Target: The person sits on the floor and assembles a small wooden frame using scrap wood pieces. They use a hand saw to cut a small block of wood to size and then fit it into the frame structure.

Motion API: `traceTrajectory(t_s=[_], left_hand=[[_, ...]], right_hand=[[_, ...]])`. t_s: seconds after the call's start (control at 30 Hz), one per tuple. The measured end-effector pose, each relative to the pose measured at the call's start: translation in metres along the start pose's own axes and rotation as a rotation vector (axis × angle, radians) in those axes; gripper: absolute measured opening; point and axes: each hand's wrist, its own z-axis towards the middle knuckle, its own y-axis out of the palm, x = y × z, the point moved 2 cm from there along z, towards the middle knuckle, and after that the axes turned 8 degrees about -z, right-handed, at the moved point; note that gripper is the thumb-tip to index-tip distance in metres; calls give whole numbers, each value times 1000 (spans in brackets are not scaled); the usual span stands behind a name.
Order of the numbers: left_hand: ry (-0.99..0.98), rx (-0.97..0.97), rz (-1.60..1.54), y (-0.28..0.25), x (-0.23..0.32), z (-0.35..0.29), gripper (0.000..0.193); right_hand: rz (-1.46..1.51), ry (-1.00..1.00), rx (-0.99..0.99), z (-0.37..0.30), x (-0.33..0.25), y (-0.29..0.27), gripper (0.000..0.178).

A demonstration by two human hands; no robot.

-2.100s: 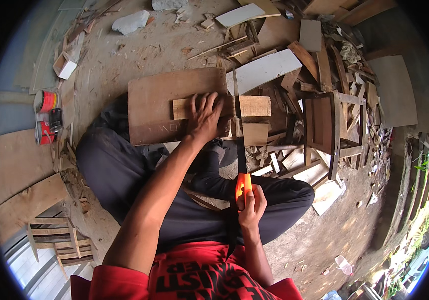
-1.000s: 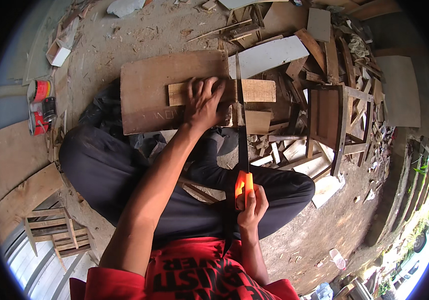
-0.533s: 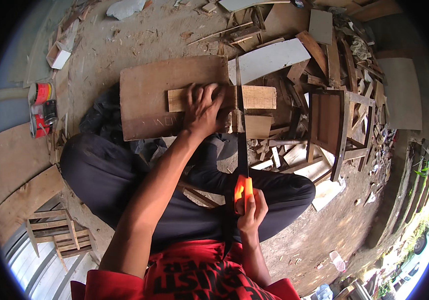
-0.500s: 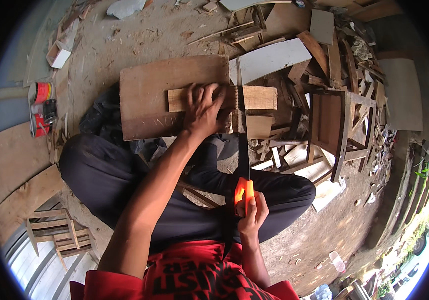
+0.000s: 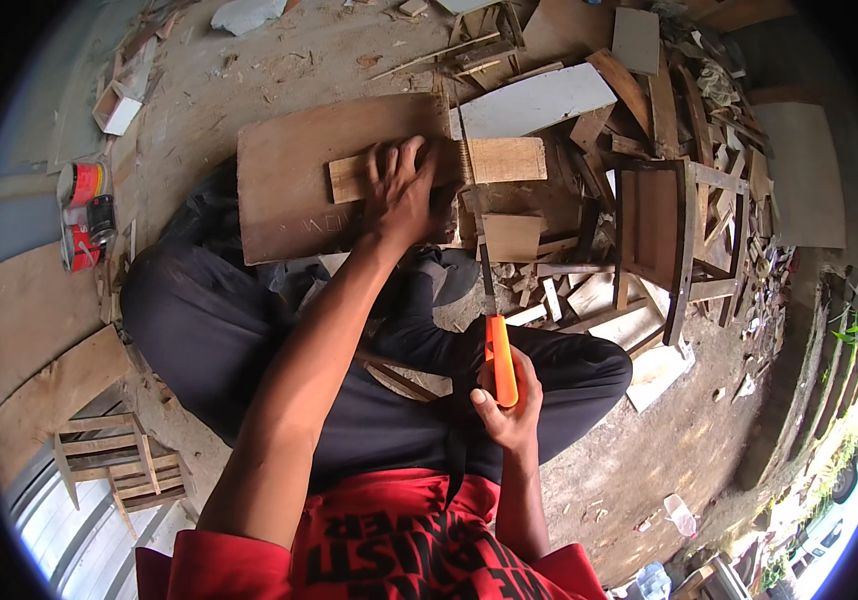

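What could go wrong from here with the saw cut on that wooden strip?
1. The left hand presses the wooden strip right beside the saw blade; if the blade jumps, the fingers could be cut.
2. The strip lies on a loose brown board over the person's legs, not clamped, so it may shift and bind the blade.
3. The right hand pulls the orange handle toward the lap, so a slip might reach the leg.

The saw (image 5: 484, 290) has a glossy orange plastic handle and dull metal blade; the plank (image 5: 504, 160) is pale, rough wood.
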Motion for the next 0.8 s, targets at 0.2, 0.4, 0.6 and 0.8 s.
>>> traceTrajectory(t_s=[0.2,0.4,0.6,0.8], left_hand=[[-7,8,5,3,-1,-1,74],[75,-13,68,9,-11,-5,81],[63,-53,48,6,-8,-3,80],[55,-95,51,9,-12,-6,67]], right_hand=[[-126,13,236,-1,11,20,23],[-131,14,290,-3,4,25,19],[-196,-68,332,45,-6,37,15],[-135,-5,304,42,-1,41,13]])
